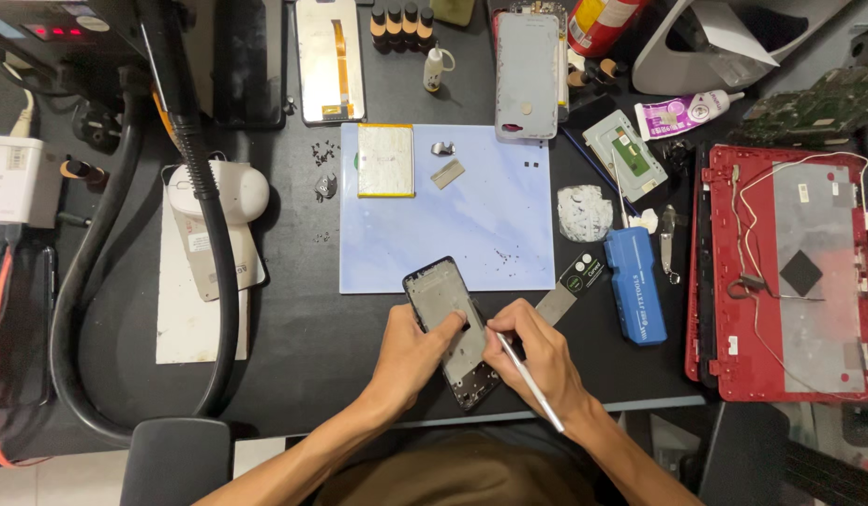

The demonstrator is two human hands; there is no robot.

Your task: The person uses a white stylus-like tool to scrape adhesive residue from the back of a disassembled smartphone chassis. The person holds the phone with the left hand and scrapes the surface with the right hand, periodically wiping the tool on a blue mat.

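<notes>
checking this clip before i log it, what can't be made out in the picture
Head view only:
- Tip of the thin metal tool: hidden under the right hand.
- Middle of the phone frame: covered by the left hand and its fingers.
- Tiny dark specks on the blue mat: too small to tell what they are.
- Red laptop shell: right side cut off by the picture edge.

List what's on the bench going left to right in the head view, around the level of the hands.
Black hose → white paper sheet → left hand on the phone frame → right hand with a thin metal tool → blue box → red laptop shell.
</notes>
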